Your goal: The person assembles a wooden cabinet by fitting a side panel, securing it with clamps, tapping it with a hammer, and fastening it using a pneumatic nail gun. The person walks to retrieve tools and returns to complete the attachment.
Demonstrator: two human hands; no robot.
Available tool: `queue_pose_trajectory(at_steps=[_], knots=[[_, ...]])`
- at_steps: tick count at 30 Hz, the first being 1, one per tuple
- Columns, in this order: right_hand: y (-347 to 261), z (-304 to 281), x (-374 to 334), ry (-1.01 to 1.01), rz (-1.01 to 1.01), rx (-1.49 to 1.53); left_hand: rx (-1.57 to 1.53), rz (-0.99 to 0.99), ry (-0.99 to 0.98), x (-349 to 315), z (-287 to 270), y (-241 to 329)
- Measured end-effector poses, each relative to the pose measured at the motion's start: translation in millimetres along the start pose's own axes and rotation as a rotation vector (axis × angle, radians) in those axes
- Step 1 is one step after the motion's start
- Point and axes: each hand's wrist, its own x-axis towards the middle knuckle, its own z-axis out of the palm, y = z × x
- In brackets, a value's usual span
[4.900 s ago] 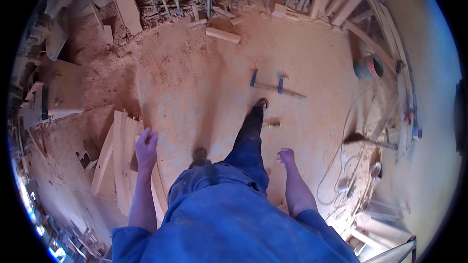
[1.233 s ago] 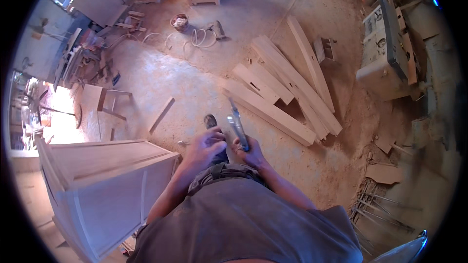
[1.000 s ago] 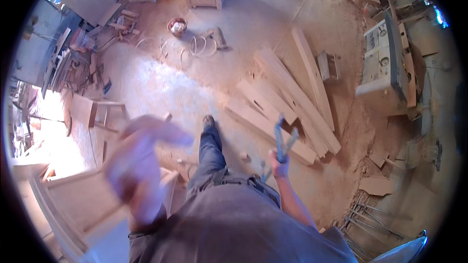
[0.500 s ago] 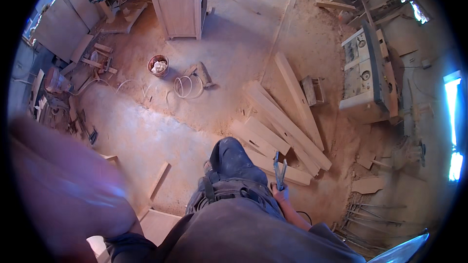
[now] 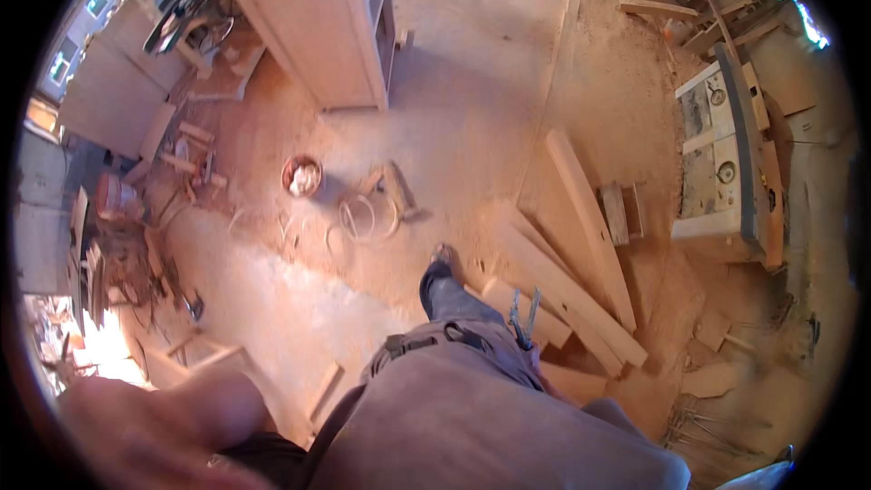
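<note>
Past the right side of my waist stand the two blue-grey arms of a pair of pliers (image 5: 523, 319), spread apart and pointing up. My right hand (image 5: 533, 357) is closed round their lower part, mostly hidden by my shirt. My bare left arm (image 5: 195, 413) is bent close to the camera at the lower left, blurred, and no fingers of that hand can be made out. Long planed timbers (image 5: 567, 286) lie fanned on the floor just ahead of the pliers. One shoe (image 5: 442, 254) shows beyond my knee.
A tall wooden cabinet (image 5: 304, 32) stands ahead. On the dusty floor are a bucket (image 5: 301, 177) with pale contents and a coiled hose (image 5: 358, 218) by a tool. A bench-like unit with two round fittings (image 5: 717, 145) stands right. Wood scraps (image 5: 195, 159) lie left, metal rods (image 5: 712, 431) lower right.
My left arm has dropped lower in the view. One foot now shows stretched ahead. The floor objects have shifted in the picture as my view turned. The pliers remain in my right hand.
</note>
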Motion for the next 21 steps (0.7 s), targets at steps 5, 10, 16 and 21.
queue_pose_trajectory(at_steps=[5, 10, 16, 21], knots=[[-222.0, 48.4, 153.8, 0.054, -0.17, -0.04, -0.291, -0.616, 0.456, 42.4, 127.6, -233.0], [-442.6, 97.1, 294.5, -0.03, -0.287, 0.063, -0.633, -0.881, 0.218, 27.1, 282.1, -415.2], [-635.5, 159.2, 444.3, -0.212, -0.748, 0.062, -0.621, -0.847, 0.377, 152.6, 341.2, -568.9], [-736.6, 184.3, 596.7, -0.603, -0.621, 0.192, -0.459, -0.73, 0.622, 241.3, 369.6, -738.6]])
